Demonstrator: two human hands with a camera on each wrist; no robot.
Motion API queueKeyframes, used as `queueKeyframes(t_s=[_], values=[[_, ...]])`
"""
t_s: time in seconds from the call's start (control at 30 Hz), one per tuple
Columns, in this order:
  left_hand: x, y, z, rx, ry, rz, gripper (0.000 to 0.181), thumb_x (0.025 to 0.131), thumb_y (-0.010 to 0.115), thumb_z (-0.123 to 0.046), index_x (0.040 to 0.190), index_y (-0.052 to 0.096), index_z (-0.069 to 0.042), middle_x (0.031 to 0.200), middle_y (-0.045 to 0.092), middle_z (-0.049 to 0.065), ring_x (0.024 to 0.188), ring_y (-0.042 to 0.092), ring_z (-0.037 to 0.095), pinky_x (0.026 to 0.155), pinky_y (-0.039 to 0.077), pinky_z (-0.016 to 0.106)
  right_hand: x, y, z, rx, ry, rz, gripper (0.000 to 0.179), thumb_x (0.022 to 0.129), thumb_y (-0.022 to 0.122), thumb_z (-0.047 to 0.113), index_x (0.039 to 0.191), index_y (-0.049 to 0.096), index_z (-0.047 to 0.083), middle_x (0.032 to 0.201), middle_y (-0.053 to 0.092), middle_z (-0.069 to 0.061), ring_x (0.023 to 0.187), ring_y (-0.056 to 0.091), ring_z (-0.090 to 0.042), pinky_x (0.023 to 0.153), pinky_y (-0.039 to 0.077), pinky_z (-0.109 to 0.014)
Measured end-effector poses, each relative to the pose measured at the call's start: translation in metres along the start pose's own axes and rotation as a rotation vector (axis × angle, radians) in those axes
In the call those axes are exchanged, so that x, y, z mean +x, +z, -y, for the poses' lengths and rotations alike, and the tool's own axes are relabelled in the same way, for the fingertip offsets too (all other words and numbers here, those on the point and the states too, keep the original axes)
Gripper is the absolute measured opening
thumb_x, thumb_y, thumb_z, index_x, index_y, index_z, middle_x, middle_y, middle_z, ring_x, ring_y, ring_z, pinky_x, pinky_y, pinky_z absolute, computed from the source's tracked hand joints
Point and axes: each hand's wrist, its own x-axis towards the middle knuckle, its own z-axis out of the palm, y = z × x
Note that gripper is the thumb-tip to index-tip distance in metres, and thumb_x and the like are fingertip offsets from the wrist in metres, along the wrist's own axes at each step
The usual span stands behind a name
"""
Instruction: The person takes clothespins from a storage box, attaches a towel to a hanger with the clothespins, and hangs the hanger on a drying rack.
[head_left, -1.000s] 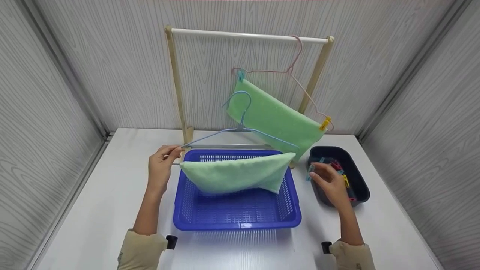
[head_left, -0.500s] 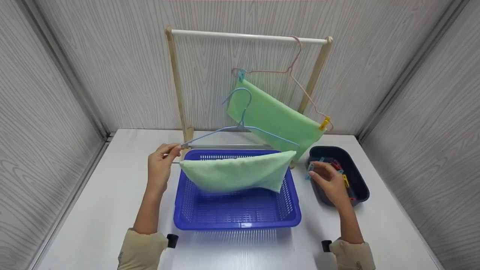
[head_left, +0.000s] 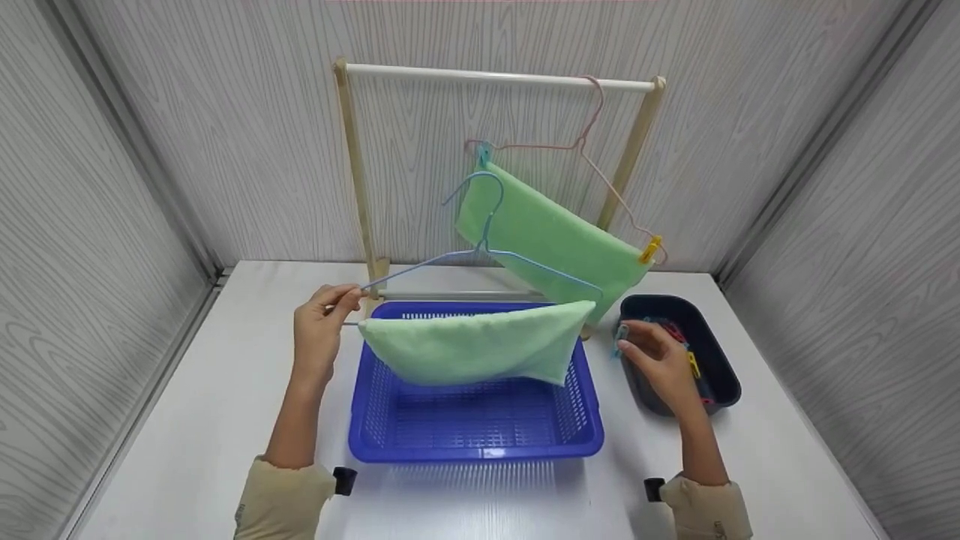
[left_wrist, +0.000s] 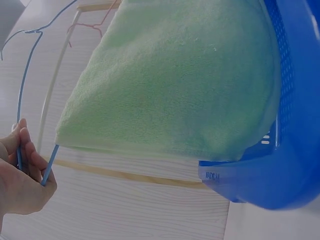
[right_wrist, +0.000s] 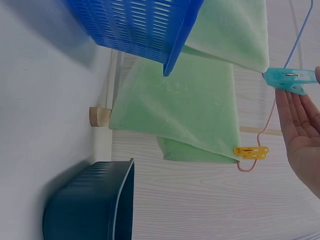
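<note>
My left hand (head_left: 319,326) grips the left end of a blue wire hanger (head_left: 427,264), whose hook points up. Over the hanger's lower bar hangs a folded light green towel (head_left: 480,351), above a blue plastic basket (head_left: 480,452). In the left wrist view, fingers curl around the hanger (left_wrist: 21,95) beside the towel (left_wrist: 170,85). My right hand (head_left: 664,367) pinches a teal clothespin (head_left: 622,337) between thumb and fingertips, right of the towel. The clothespin (right_wrist: 287,77) overlaps the towel's corner in the right wrist view; I cannot tell whether they touch.
Behind stands a rack with a white bar (head_left: 465,73) and wooden legs. A pink hanger (head_left: 540,146) hangs there, tilted, bearing another green towel (head_left: 551,225) with teal (head_left: 484,154) and yellow (head_left: 650,250) clothespins. A dark bin (head_left: 724,375) of clothespins stands right.
The blue hanger and its towel have risen slightly, with the hook now a little higher. Both hands keep their holds, and the right hand has hardly moved.
</note>
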Motion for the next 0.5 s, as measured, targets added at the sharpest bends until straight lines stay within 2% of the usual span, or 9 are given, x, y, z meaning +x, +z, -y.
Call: queueKeyframes(t_s=[0.1, 0.27, 0.3, 0.5], values=[[0.0000, 0.0003, -0.0034, -0.017, 0.008, 0.002, 0.017, 0.089, 0.058, 0.000, 0.095, 0.063, 0.015, 0.078, 0.058, 0.012, 0.072, 0.053, 0.010, 0.069, 0.040, 0.020, 0.0027, 0.0001, 0.0008, 0.026, -0.020, 0.003, 0.029, 0.081, 0.063, -0.010, 0.109, 0.056, -0.015, 0.102, 0.058, -0.028, 0.086, 0.059, -0.008, 0.074, 0.048, -0.019], [0.0008, 0.0005, -0.0040, -0.025, 0.013, 0.002, 0.017, 0.088, 0.059, 0.000, 0.095, 0.063, 0.015, 0.077, 0.058, 0.001, 0.072, 0.053, 0.009, 0.069, 0.040, 0.020, 0.0054, -0.0002, 0.0017, 0.038, -0.037, 0.006, 0.029, 0.081, 0.063, -0.011, 0.108, 0.056, -0.016, 0.102, 0.057, -0.031, 0.086, 0.060, -0.008, 0.072, 0.049, -0.019], [0.0008, 0.0005, -0.0037, -0.024, 0.014, 0.002, 0.017, 0.088, 0.059, 0.000, 0.095, 0.063, 0.015, 0.076, 0.057, -0.004, 0.072, 0.053, 0.009, 0.069, 0.040, 0.020, 0.0056, -0.0003, 0.0019, 0.037, -0.040, 0.007, 0.029, 0.081, 0.063, -0.010, 0.108, 0.056, -0.016, 0.102, 0.057, -0.031, 0.086, 0.060, -0.008, 0.071, 0.049, -0.019], [0.0009, 0.0011, -0.0027, -0.027, 0.021, 0.001, 0.017, 0.088, 0.059, 0.000, 0.095, 0.064, 0.014, 0.075, 0.057, -0.001, 0.072, 0.052, 0.009, 0.067, 0.040, 0.020, 0.0065, -0.0010, 0.0030, 0.013, -0.054, 0.009, 0.029, 0.081, 0.063, -0.010, 0.109, 0.056, -0.016, 0.103, 0.057, -0.030, 0.088, 0.059, -0.011, 0.072, 0.049, -0.019]])
